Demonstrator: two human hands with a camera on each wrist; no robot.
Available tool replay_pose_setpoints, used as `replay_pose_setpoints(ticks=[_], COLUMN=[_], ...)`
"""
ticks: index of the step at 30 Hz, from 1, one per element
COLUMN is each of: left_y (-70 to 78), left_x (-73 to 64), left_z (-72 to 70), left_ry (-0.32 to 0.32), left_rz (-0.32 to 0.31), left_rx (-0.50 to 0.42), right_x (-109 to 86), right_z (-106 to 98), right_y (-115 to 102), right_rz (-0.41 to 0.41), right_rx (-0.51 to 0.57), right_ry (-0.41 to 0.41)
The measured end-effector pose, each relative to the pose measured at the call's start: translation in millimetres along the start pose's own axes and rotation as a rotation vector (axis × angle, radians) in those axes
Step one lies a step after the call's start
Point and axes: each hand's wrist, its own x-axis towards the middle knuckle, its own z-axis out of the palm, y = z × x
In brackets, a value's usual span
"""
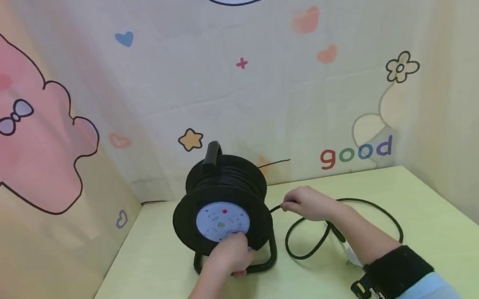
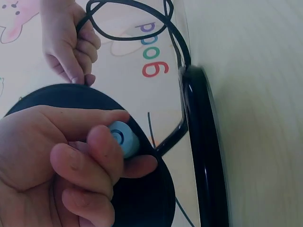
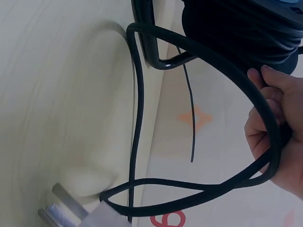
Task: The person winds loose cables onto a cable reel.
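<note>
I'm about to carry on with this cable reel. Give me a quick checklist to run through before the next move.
1. Left hand on the reel's knob: ok, fingers curled around it.
2. Right hand on the cable: ok, gripping it beside the reel.
3. Reel's stand set on the table: ok, handle uppermost.
4. Loose cable free of loops: not ok, it loops and crosses itself beyond the right hand.
5. Plug disconnected: ok, its pins are bare.
6. Windings even all round the drum: cannot tell, the far side is hidden.
</note>
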Motion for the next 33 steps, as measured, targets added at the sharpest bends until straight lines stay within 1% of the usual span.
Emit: replay_pose_setpoints(ticks=[3,10,14,17,23,29,31,33], left_y=[-2.9,-2.9,-4.0,-5.6,-6.7,-5.6,-5.1,-5.0], left_x=[-2.1,-2.0,-2.4,-3.8,-5.6,-5.6,-5.4,-5.1], left_z=[-1.6,-3.2,-3.1,-3.0,-3.8,-4.4,-4.3,-3.8], left_ry=[-0.017,-0.017,-0.016,-0.014,-0.011,-0.014,-0.015,-0.016], left_rz=[-0.012,-0.020,-0.017,-0.021,-0.030,-0.031,-0.034,-0.035], left_rx=[0.010,0.011,0.012,0.005,-0.004,0.005,0.006,0.007], right_x=[3.4,4.5,2.0,-1.8,-16.6,-36.6,-43.7,-51.2], right_z=[2,1,0,-2,-11,-23,-26,-29], right_y=[-3,-10,-9,-4,15,33,39,43], right_rz=[-0.004,0.003,0.013,0.042,0.140,0.287,0.341,0.390], right_rx=[-0.022,-0.044,-0.046,-0.059,-0.146,-0.270,-0.273,-0.249], right_ry=[-0.028,-0.021,-0.033,-0.031,-0.031,-0.044,-0.065,-0.090])
